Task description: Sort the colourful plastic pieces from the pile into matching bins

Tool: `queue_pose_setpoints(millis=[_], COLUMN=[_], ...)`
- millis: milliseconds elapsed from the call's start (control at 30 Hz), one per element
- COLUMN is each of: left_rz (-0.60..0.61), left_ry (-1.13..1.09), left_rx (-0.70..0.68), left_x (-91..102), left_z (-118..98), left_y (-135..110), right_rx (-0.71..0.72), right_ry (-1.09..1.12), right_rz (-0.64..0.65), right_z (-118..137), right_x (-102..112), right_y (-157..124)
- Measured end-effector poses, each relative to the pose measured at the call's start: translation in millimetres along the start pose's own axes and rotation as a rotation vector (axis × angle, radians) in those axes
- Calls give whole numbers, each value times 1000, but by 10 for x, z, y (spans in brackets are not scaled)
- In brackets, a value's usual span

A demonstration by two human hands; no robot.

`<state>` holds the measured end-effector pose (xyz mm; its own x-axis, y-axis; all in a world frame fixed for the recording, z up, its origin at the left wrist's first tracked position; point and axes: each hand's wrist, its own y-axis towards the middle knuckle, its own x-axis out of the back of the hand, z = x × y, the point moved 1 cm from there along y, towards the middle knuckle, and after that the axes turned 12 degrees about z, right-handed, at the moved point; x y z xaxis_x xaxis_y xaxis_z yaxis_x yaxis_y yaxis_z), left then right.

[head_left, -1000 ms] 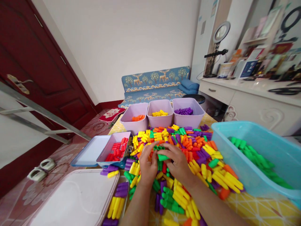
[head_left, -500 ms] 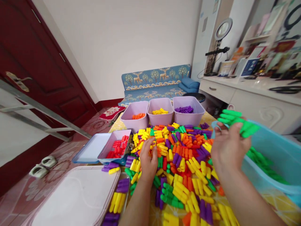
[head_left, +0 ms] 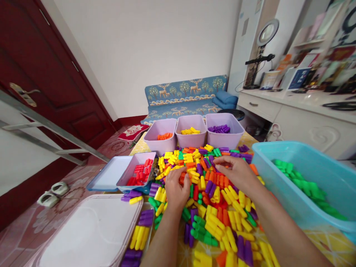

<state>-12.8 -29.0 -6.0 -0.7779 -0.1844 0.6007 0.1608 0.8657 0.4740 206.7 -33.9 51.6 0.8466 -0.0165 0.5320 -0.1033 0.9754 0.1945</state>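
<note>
The green connected plastic tubes carried beside the turquoise rectangular plastic bin (head_left: 283, 193) half a second earlier are no longer seen in the right hand (head_left: 236, 171), which is now placed over the multicoloured plastic-tube heap (head_left: 222, 181). Its fingers are loosely curved; whether anything is gripped cannot be told. The left hand's (head_left: 175, 188) fingers are bent, thumb apart, with nothing visibly grasped. Green plastic tubes (head_left: 307, 187) are contained in the bin, apart from the mixed colours.

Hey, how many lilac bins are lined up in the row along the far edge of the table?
3. The left bin holds orange pieces, the middle bin yellow pieces, and the right bin purple pieces. All three show plainly.
</note>
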Motion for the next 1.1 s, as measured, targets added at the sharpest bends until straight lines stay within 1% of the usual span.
queue_pose_setpoints(millis=[167, 300, 400, 500, 633, 767, 900, 1100], left_rz=[8, 51, 95, 142, 174, 166, 132, 77], left_ry=[2, 14, 48, 80, 96, 65, 11, -77], left_rx=[9, -14, -50, -63, -63, -71, -67, -63], left_x=[6, 31, 50, 63, 64, 42, 7, -26], left_z=[-10, -35, -59, -79, -93, -74, -31, 10], left_y=[2, -4, -8, -14, -19, -12, 0, 10], right_rx=[-29, -67, -116, -100, -14, 28, 35, 92], right_ry=[-234, -466, -572, -588, -541, -452, -361, -249], right_rz=[76, 219, 338, 418, 407, 376, 331, 276], right_z=[-117, -199, -204, -160, -130, -170, -166, -88], right_x=[75, 133, 102, -7, -162, -239, -264, -341], right_y=[-11, -63, -118, -144, -122, -81, -49, -30])
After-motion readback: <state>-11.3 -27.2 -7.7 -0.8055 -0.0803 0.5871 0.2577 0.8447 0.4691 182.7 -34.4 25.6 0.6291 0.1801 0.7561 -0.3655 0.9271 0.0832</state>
